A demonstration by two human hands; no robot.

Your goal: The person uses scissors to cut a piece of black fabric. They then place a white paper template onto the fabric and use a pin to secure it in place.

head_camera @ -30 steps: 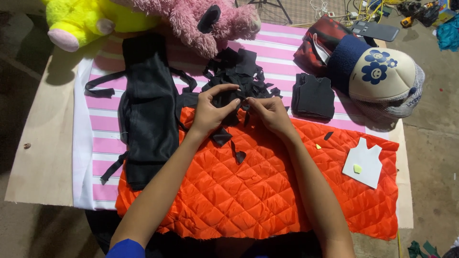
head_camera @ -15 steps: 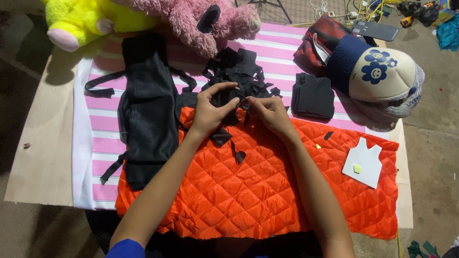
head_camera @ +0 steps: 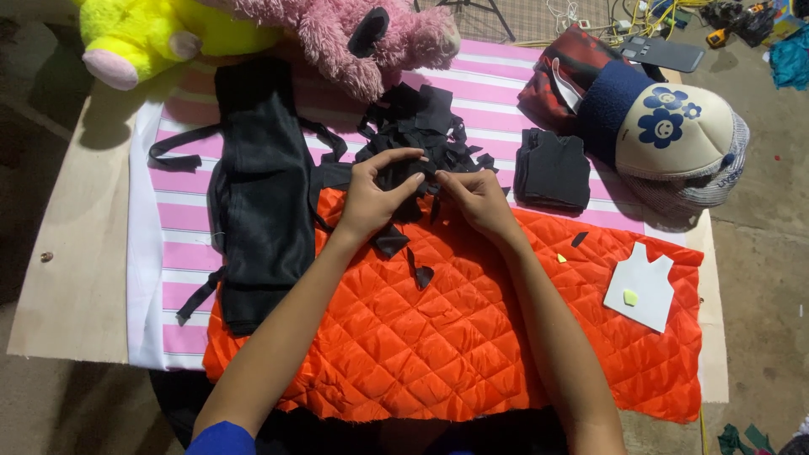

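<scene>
Looking down from the head camera, the left hand (head_camera: 371, 198) and right hand (head_camera: 474, 198) meet over the top edge of the orange quilted fabric sheet (head_camera: 455, 329), both pinching a small black fabric scrap (head_camera: 419, 192) between fingertips. The scrap sits between the two hands, just in front of the heap of black cloth offcuts (head_camera: 421, 126). A black strapped garment (head_camera: 257, 194) lies left, beside the left forearm.

Pink plush toy (head_camera: 337, 38), yellow plush (head_camera: 152, 34), flowered cap (head_camera: 674, 135), white vest-shaped template (head_camera: 640, 286)
</scene>
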